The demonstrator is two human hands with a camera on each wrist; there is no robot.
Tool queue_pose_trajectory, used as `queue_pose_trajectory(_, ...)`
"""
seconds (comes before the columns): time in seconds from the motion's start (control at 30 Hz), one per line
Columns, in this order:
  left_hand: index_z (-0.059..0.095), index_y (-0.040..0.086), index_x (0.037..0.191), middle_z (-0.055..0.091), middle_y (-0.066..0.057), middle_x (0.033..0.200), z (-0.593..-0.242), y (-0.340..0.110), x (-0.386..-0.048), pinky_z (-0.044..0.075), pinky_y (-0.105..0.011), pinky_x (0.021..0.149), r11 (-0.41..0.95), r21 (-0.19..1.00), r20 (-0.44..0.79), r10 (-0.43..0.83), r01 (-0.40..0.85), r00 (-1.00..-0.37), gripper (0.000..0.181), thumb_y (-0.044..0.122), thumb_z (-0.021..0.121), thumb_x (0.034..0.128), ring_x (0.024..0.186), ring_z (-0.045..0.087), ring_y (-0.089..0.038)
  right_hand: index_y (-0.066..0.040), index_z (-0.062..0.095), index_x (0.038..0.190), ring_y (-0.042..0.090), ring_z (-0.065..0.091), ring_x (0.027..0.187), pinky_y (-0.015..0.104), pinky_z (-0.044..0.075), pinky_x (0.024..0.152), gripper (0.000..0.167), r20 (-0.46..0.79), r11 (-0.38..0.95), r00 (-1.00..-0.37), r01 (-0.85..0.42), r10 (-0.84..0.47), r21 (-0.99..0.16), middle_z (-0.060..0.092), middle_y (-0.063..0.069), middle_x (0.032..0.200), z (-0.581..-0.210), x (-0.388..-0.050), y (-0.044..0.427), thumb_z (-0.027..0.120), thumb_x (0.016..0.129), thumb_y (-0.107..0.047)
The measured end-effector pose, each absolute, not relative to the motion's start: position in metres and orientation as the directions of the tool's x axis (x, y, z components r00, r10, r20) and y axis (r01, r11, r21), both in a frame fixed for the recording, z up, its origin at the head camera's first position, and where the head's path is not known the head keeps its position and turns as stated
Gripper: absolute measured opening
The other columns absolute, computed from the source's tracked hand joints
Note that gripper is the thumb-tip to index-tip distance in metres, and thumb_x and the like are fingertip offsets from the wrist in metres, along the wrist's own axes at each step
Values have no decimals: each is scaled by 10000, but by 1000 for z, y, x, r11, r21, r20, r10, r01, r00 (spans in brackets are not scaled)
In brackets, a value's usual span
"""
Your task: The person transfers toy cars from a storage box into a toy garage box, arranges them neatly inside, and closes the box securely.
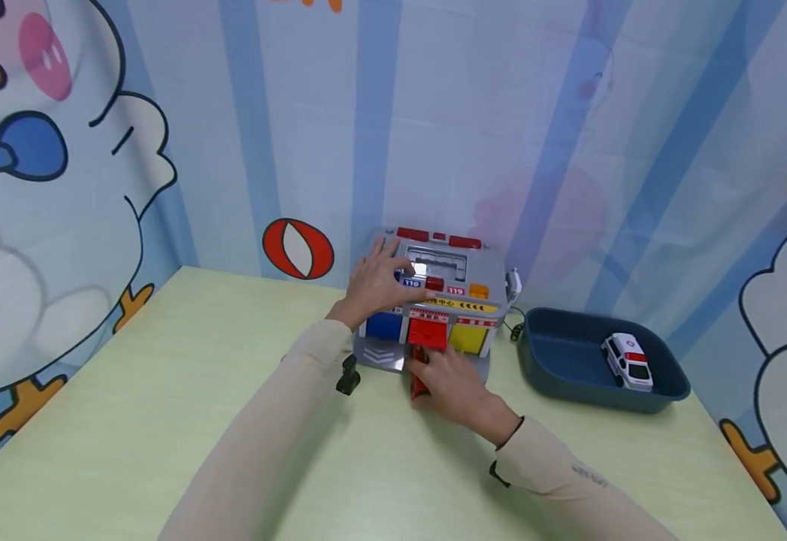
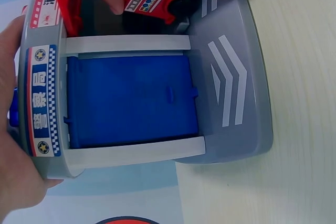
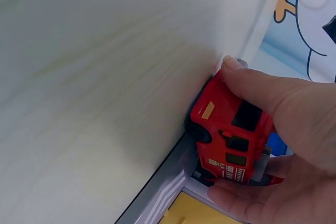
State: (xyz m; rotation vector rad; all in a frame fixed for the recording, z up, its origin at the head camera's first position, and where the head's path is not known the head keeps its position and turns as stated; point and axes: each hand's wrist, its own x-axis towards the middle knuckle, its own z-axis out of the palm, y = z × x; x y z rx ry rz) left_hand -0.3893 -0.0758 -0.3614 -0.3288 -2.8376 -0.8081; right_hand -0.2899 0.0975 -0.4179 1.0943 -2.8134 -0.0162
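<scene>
A grey toy rescue station (image 1: 434, 259) stands at the back of the table, against the curtain. My left hand (image 1: 376, 278) rests on its roof at the left, thumb reaching along the front edge towards the small red button (image 1: 434, 283). Below, my right hand (image 1: 454, 383) grips a red toy fire truck (image 3: 231, 135) between thumb and fingers at the middle bay. The truck is partly in the bay's doorway, under the raised red door (image 1: 428, 333). The blue door (image 2: 131, 100) on the left and the yellow door (image 1: 467, 340) on the right are down.
To the right of the station sits a dark blue tray (image 1: 549, 368) holding a white toy ambulance (image 1: 628, 362). A thin dark cord (image 1: 516, 330) lies between station and tray. A printed cartoon curtain (image 1: 312, 135) rises behind the pale table (image 1: 163, 421).
</scene>
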Motion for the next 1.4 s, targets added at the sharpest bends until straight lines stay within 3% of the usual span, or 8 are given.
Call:
queue_pose_trajectory(0.27,690,214,1210,211,-63,1679,-361,-77,-389,138,-607,1235,831,499,215,156,246,-964,578,595,746,779,1579,9,-289,-95,549,1354,320,566,1106,492,485,1038,722,142,749,-739,-662,-659,29,626,156,1261,-422,-295,96,857,765,-380)
queue_pose_trajectory(0.63,690,208,1213,208,-63,1680,-362,-78,-389,133,-610,1234,828,502,224,155,250,-962,585,601,743,783,1578,13,-292,-45,432,1386,324,581,1111,485,477,1079,808,213,766,-753,-642,-623,-26,590,169,1239,-428,-298,92,866,763,-321)
queue_pose_trajectory(0.9,674,225,1246,201,-56,1683,-362,-76,-390,143,-598,1237,834,495,220,151,244,-964,597,606,737,789,1578,15,-288,-32,449,1347,316,594,1052,482,488,1060,744,222,770,-748,-638,-626,23,596,183,1179,-428,-296,91,852,788,-312)
queue_pose_trajectory(1.4,699,204,1177,190,-53,1685,-362,-75,-389,133,-610,1235,827,502,222,160,254,-962,562,602,742,783,1579,1,-290,-38,451,1374,323,583,1066,437,563,954,648,247,791,-757,-606,-605,79,584,196,1249,-434,-293,93,774,872,-294)
